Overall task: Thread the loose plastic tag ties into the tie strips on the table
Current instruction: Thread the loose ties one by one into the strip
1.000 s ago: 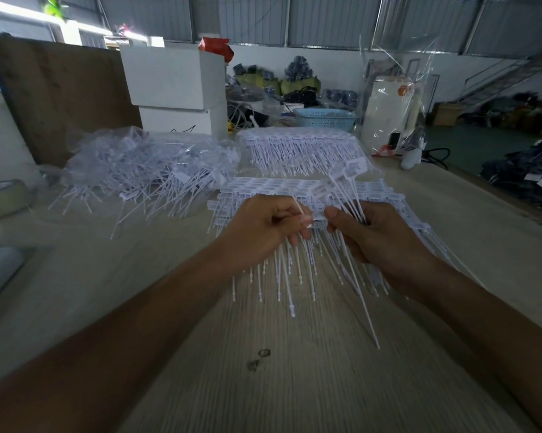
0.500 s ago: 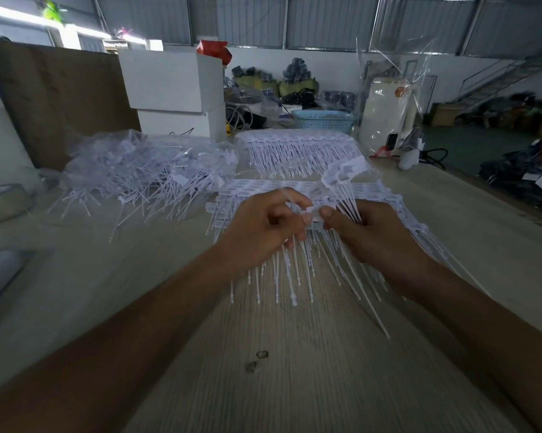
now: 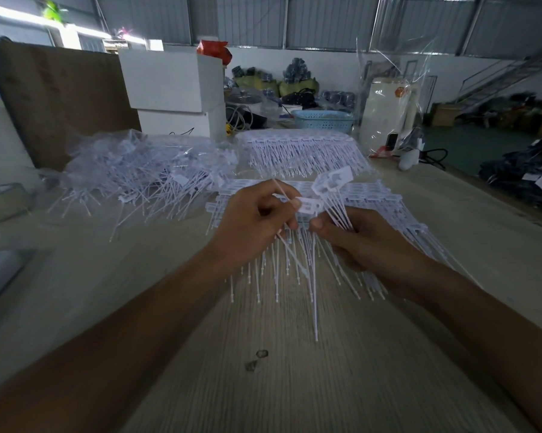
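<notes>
White tie strips (image 3: 388, 210) lie fanned on the wooden table (image 3: 294, 385) in front of me, their tails pointing toward me. My left hand (image 3: 251, 226) pinches one loose white tag tie (image 3: 308, 205) by its flat head, and its thin tail bends up past my fingers. My right hand (image 3: 360, 235) grips a small bundle of loose ties (image 3: 333, 182), heads standing up above the fist, thumb close to the pinched tie's head. Both hands hover over the near strip.
A heap of loose ties in clear plastic (image 3: 138, 173) lies at the left. A second stack of strips (image 3: 301, 151) sits farther back. White boxes (image 3: 173, 89), a blue basket (image 3: 323, 120) and a bagged white appliance (image 3: 388, 117) stand behind. A brown board (image 3: 54, 98) leans at the left.
My hands have closed together over the strip. The single tie's head has come up between my left fingers and right thumb, and its tail now sticks up past my left hand.
</notes>
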Demonstrator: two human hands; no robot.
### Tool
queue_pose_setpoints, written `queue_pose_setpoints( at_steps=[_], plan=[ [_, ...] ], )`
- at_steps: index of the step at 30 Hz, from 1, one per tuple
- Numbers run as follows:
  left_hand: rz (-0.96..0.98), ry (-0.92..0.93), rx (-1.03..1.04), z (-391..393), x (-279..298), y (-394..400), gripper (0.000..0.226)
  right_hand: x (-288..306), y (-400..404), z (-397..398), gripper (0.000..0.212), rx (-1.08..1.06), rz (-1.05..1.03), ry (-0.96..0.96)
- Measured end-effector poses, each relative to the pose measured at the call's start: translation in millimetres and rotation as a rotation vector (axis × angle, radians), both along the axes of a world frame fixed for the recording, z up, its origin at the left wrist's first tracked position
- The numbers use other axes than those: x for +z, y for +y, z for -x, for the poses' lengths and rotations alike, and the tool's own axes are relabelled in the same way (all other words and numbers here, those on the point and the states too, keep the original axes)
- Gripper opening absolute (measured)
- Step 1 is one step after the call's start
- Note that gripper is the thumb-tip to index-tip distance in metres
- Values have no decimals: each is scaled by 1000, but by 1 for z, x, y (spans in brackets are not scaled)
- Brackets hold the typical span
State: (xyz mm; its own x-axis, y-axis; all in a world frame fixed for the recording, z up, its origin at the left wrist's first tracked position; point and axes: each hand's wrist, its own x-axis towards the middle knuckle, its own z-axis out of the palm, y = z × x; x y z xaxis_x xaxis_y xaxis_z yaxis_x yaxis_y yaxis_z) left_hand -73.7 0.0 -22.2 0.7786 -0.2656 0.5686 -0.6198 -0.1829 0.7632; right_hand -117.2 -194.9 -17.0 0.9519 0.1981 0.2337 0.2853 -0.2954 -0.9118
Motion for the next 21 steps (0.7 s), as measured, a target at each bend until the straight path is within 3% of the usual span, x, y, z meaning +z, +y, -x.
queue_pose_setpoints(
  at_steps=[9,12,16,21],
  plan=[
    [176,80,-204,-1,-3,-1,12,3,-2,4,18,142,-110,65],
    [184,87,-239,-2,-1,0,12,5,-1,4,34,124,-127,97],
    [168,92,-211,-2,3,6,16,9,-3,-2,31,34,-255,214],
    [33,10,-81,-1,3,7,18,6,-9,-3,26,-50,-268,136]
  ],
)
